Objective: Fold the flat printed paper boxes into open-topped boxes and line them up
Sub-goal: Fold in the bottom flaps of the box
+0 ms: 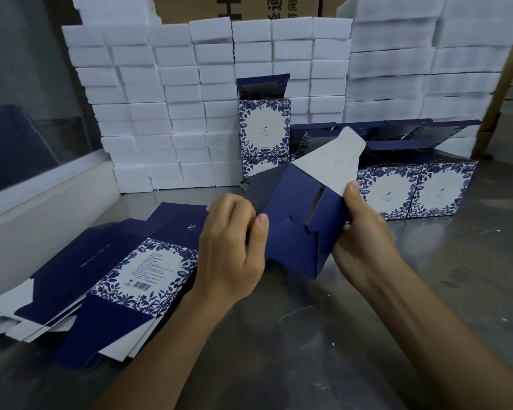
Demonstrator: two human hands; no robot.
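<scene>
Two hands, one half-formed box between them

Both grip the navy box [296, 232] in mid-air: left hand [231, 247] pinches its left flap, right hand [365, 232] clasps the right wall. Its long axis tilts up-right, away from both; finished boxes [415, 190] stand beyond the right hand, nearer it.

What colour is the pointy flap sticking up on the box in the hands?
White, on the dark blue paper box; the head view shows the flap best.
</scene>
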